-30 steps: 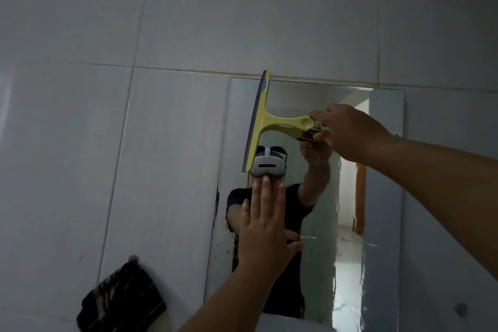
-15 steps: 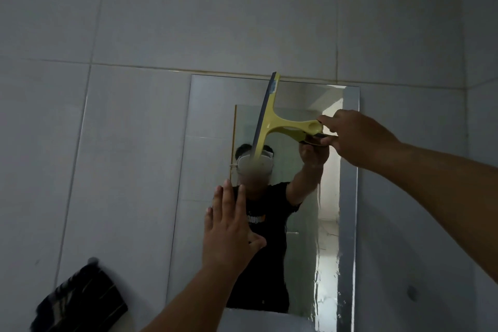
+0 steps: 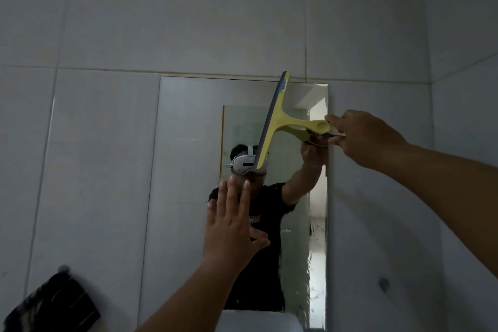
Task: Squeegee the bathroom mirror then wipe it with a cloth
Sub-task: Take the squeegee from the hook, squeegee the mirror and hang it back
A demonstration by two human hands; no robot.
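Observation:
A tall rectangular mirror hangs on the grey tiled wall. A yellow squeegee with a dark rubber blade lies against its upper right part, blade nearly upright and tilted, top end at the mirror's upper edge. My right hand grips the squeegee's handle at the mirror's right edge. My left hand is raised flat, fingers spread, in front of the mirror's middle, holding nothing. A dark striped cloth hangs on a wall hook at the lower left.
Grey wall tiles surround the mirror, and a wall corner runs down the far right. A small round knob sits on the wall to the lower right. A white object's top shows below the mirror.
The squeegee and my right hand have moved rightward across the mirror toward its right edge. My left hand stays raised and flat before the glass. The view has shifted, showing more mirror.

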